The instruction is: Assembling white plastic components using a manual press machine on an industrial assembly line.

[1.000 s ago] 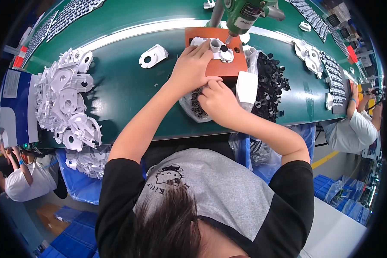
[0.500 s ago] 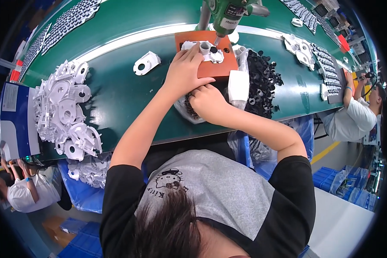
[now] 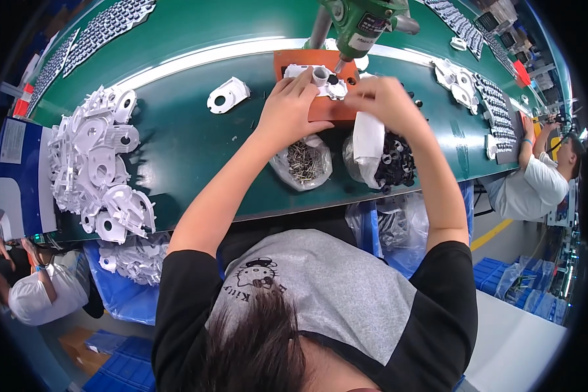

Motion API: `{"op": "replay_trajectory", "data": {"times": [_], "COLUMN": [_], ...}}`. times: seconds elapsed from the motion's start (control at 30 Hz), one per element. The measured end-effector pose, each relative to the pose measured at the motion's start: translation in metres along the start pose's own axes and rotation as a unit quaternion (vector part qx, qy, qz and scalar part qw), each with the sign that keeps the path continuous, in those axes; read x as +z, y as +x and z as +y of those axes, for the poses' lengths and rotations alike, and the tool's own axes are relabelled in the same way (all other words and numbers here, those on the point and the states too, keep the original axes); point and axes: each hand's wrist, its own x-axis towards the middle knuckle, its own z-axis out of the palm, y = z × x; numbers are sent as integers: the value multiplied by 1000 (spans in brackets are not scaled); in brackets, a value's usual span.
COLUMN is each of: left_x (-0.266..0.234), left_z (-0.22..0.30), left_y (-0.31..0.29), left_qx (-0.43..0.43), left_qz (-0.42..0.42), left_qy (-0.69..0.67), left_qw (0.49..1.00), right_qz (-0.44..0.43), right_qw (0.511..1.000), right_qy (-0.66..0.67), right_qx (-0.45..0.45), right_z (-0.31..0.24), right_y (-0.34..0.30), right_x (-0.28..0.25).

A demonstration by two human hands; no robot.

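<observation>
My left hand [image 3: 290,111] lies over the near left of a white plastic housing [image 3: 336,90] seated on an orange fixture block [image 3: 326,110]. Its fingers hold the housing and its thumb stretches along the block's front. Blurred by motion, my right hand [image 3: 391,104] hovers by the block's right side with fingers pinched; whatever they hold is too small to make out. A small black piece [image 3: 333,80] sits on the housing beside its round collar. Above stands a green machine head [image 3: 358,29], its tip close to the housing. A plastic-lined container of screws [image 3: 302,162] sits nearer me.
White housings [image 3: 98,163] are heaped at left, and a single one [image 3: 228,95] lies left of the block. At right are small black parts [image 3: 395,164] beside a white bag [image 3: 368,140]. Co-workers sit at both sides; one white-sleeved person [image 3: 539,173] is at right.
My right hand has left the screw container and moved up and right to the block's right side, uncovering the screws. My left hand stays on the housing.
</observation>
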Motion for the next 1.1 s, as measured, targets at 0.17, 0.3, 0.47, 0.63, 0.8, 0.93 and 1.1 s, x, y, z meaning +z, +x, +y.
{"op": "replay_trajectory", "data": {"times": [0.17,0.3,0.47,0.63,0.8,0.93,1.1], "left_x": [1,1,0,2,1,1,1], "left_z": [2,1,1,-1,1,1,0], "left_y": [4,3,2,2,2,1,0], "left_qx": [-1,-7,-3,-5,-14,-16,-17], "left_qz": [-4,-9,4,4,-1,0,4], "left_qy": [-9,-21,-12,-16,-17,-17,-14], "left_qw": [1000,1000,1000,1000,1000,1000,1000], "right_qz": [47,3,-25,-98,-163,-194,-216], "right_qw": [993,999,997,984,963,952,957], "right_qy": [-65,8,70,132,201,229,189], "right_qx": [-89,-47,3,63,80,59,45], "right_z": [36,45,57,51,57,61,49], "right_y": [37,52,58,66,78,83,89], "right_x": [1,3,9,-3,-9,-10,-17]}}
